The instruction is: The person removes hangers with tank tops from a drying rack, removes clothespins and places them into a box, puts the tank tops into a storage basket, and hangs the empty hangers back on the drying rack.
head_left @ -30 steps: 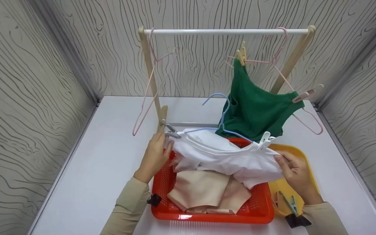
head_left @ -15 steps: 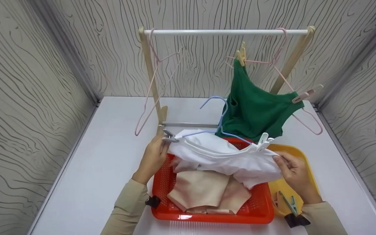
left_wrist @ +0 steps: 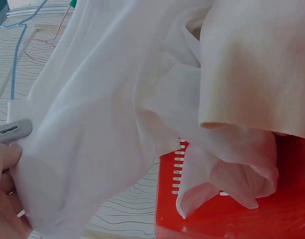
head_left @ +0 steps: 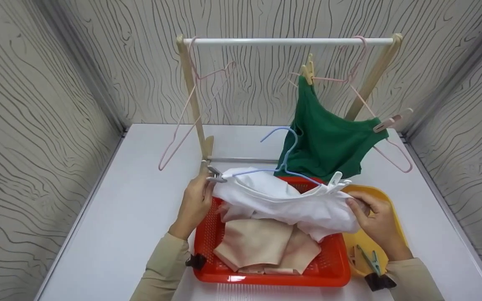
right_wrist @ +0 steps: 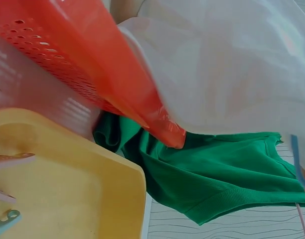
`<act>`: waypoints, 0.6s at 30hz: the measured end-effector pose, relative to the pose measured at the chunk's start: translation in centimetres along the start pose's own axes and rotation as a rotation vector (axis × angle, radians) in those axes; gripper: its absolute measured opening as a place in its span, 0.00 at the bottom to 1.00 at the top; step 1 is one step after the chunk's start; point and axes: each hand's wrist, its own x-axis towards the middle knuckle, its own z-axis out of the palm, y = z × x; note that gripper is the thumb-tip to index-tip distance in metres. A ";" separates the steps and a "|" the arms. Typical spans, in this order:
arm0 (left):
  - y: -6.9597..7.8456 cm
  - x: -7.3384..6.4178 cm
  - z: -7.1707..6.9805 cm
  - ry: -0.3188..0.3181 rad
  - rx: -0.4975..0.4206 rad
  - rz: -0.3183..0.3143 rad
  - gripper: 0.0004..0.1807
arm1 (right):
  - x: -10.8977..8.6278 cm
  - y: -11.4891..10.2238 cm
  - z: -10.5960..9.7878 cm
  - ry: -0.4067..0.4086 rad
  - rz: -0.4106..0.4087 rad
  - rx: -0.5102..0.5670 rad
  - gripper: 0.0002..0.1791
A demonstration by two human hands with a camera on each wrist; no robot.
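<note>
A white garment hangs between my hands, clipped to a blue hanger. At its left shoulder is a grey clothespin; at its right shoulder, a white clothespin. My left hand grips the cloth edge at the grey clothespin, as the left wrist view shows close up. With thumb and fingers, my right hand pinches the garment's right edge, beyond the white clothespin. Below lies a folded beige cloth in a red basket, with the white fabric drooping over its back part.
Behind stands a rack with a white bar. A bare pink hanger hangs at its left; at its right, a green top is clipped to another pink hanger. Several clothespins lie in a yellow bin beside the basket.
My left hand has shifted slightly down and left along with the grey clothespin. The blue hanger's hook sits a little lower. The bare pink hanger on the bar has swung.
</note>
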 end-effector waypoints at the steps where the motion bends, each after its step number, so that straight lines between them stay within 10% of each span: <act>1: 0.0 0.0 0.0 0.008 0.000 0.000 0.07 | 0.0 0.0 0.0 0.000 0.000 -0.004 0.17; 18: 0.5 -0.7 -0.1 0.042 -0.013 -0.032 0.08 | 1.4 -1.4 0.1 -0.021 0.124 0.053 0.20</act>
